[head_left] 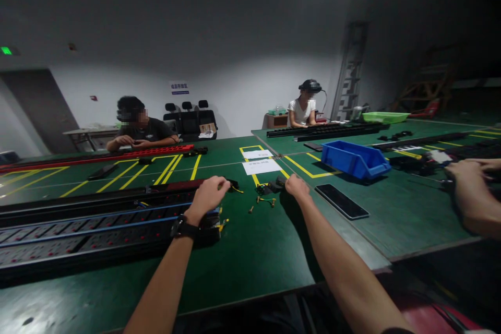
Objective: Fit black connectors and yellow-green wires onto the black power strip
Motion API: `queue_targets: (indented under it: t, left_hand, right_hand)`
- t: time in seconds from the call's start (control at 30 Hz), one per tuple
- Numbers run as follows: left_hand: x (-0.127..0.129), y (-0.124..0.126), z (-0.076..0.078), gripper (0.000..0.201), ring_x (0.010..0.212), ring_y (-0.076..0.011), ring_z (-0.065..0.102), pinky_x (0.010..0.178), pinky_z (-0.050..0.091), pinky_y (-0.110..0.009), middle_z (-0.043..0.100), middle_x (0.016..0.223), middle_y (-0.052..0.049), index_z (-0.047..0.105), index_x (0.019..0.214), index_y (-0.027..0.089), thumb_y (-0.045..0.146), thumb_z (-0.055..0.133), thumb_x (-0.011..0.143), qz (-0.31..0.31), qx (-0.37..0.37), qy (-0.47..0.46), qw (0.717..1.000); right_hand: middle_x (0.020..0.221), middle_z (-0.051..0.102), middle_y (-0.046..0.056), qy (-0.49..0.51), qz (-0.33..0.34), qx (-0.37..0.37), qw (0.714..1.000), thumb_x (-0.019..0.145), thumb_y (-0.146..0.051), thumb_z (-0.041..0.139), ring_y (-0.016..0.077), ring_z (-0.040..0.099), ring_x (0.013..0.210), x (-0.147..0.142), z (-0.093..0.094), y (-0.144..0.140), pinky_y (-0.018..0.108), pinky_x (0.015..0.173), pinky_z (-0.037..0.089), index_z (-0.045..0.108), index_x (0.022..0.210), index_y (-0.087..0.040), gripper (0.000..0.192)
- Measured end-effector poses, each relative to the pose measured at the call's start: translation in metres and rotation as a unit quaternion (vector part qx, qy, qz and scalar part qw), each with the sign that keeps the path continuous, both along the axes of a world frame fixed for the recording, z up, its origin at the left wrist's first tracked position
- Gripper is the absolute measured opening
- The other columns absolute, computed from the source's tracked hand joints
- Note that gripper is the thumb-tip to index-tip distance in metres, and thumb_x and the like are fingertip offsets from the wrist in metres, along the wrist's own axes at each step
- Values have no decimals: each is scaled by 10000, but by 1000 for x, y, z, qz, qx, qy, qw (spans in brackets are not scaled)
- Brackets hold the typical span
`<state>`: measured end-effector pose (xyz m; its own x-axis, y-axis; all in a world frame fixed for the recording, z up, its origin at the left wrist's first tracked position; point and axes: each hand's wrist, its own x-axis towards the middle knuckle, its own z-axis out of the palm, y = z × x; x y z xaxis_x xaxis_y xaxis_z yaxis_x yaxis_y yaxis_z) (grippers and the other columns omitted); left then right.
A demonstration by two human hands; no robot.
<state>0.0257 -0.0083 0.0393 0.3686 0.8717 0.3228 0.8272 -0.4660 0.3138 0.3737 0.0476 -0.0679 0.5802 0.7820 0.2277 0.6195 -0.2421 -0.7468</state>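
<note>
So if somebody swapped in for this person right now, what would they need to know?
Left hand: resting on the end of the long black power strip, fingers curled, grip unclear.
Right hand: on a small black part beside the yellow line; grip unclear.
Loose screws lie between the hands on the green table.
Done: the strip lies open, with wires showing.
Left: the screws aren't fitted.

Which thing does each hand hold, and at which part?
The left hand rests on the end of the long black strip. The right hand touches a small black part; a closed grip cannot be told.
</note>
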Motion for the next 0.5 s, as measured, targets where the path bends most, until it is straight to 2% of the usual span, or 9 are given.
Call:
queue_targets:
  t: [0.07, 0.13, 0.2, 0.27, 0.33, 0.4, 0.5]
  left_hand:
    - [-20, 10, 4, 445, 920, -223, 681, 801, 496, -314, 757, 1007, -88, 728, 928, 204, 462, 377, 1017, 50, -26, -15, 998]
    - [-34, 15, 0, 466, 940, -248, 697, 798, 493, -321, 770, 1018, -102, 726, 911, 207, 476, 360, 1014, 96, -56, -10, 994]
    - [-40, 17, -8, 488, 1008, -289, 705, 818, 500, -344, 772, 1084, -124, 739, 953, 214, 489, 341, 1011, 140, -73, 4, 987]
    - [-40, 16, -16, 517, 1084, -331, 699, 858, 510, -379, 760, 1162, -148, 757, 1022, 218, 496, 322, 1007, 163, -94, 24, 982]
    - [-38, 15, -22, 546, 1127, -364, 690, 898, 515, -422, 748, 1203, -170, 769, 1069, 215, 497, 306, 1002, 166, -108, 39, 979]
    - [-37, 14, -25, 566, 1135, -384, 688, 924, 515, -460, 746, 1206, -185, 777, 1085, 213, 498, 296, 997, 163, -113, 43, 979]
    - [-38, 15, -28, 580, 1120, -392, 696, 940, 514, -486, 753, 1183, -186, 785, 1090, 224, 511, 290, 993, 164, -107, 41, 980]
  right_hand:
    - [992, 713, 311, -48, -3, -96, 994, 906, -218, 588, 341, 703, 921, -3, 5, -4, 409, 783, 446, 699, 1031, -77, 218]
    - [999, 714, 295, -85, -6, -118, 989, 958, -246, 528, 321, 699, 908, -14, 13, -9, 387, 770, 445, 688, 1079, -75, 264]
    - [1004, 717, 264, -120, 9, -90, 989, 1017, -266, 428, 291, 693, 915, -35, 22, -13, 363, 783, 448, 668, 1144, -78, 330]
    - [1017, 721, 216, -179, 91, -37, 979, 1046, -259, 367, 263, 679, 961, -66, 27, -14, 344, 834, 457, 656, 1205, -101, 366]
    - [1153, 715, 119, -220, 175, 2, 960, 1036, -261, 435, 214, 638, 1100, -102, 28, -11, 293, 936, 443, 666, 1250, -222, 317]
    - [1309, 663, 98, -254, 280, 67, 923, 1016, -241, 487, 209, 576, 1234, -134, 25, -4, 295, 1044, 407, 675, 1293, -254, 335]
    - [1345, 671, 87, -244, 323, 65, 912, 1010, -223, 496, 214, 576, 1276, -164, 20, 9, 295, 1080, 404, 760, 1177, -235, 313]
